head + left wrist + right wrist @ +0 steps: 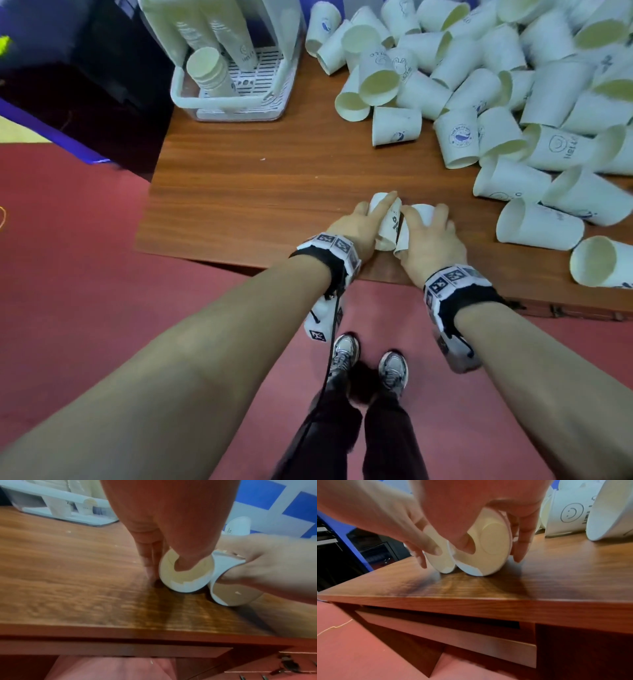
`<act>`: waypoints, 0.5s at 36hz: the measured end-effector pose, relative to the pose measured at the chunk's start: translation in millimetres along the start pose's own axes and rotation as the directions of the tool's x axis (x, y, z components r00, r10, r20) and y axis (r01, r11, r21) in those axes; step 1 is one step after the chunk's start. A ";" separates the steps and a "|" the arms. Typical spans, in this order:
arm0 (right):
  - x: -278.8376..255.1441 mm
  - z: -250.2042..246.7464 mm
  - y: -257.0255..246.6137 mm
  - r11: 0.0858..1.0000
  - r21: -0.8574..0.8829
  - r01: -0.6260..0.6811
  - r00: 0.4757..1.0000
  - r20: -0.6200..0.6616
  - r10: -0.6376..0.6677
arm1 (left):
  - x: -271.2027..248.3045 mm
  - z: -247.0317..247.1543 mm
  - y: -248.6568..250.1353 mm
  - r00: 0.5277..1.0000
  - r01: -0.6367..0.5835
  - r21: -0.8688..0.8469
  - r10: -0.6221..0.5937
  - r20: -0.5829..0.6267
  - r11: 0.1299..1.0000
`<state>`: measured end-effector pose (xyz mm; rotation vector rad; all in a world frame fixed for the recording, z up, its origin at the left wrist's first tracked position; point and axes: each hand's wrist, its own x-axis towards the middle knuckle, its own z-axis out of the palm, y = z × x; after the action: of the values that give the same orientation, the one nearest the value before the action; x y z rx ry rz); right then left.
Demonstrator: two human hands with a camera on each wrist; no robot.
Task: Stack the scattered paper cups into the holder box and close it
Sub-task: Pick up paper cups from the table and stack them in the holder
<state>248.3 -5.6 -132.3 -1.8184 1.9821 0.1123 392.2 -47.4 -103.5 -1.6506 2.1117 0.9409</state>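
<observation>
1. Two hands work at the near edge of a wooden table (239, 192). The left hand (356, 229) grips one paper cup (385, 219) lying on its side, thumb hooked inside the rim and fingers curled round the outside.
2. The right hand (431, 240) grips a second cup (416, 219) the same way. The two cups touch side by side, open mouths facing the person.
3. A large heap of loose cups (496, 85) covers the far right of the table.
4. The holder box (233, 82), a white plastic tray at the far left, already holds tall cup stacks; its lid looks open.
5. Judged step: nesting these two cups. To do it well, turn one so its base meets the other's mouth, keep the axes in line, and push gently.
6. Squeezing hard would likely crush the thin rims, so a light hold seems best.
7. Build a longer stack before carrying it to the box.
</observation>
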 end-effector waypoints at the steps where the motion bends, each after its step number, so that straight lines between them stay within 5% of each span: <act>1: 0.4 0.6 0.3 1.000 0.003 0.006 1.000 -0.007 -0.006 | -1.7 0.6 1.3 1.000 0.010 -0.005 -0.010 -0.017 1.000; 13: -0.2 -10.0 -1.8 1.000 -0.008 0.020 1.000 0.010 -0.019 | -11.8 -5.2 -2.7 1.000 0.022 0.153 -0.021 -0.008 0.988; 18: -3.8 -32.0 -4.6 1.000 0.030 0.004 0.990 0.141 -0.008 | -19.0 -17.5 -14.1 0.994 0.111 0.197 -0.111 -0.012 0.974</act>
<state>244.3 -13.9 -101.1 -1.7475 1.8705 0.2026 413.9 -46.4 -83.6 -1.6483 2.0165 0.6725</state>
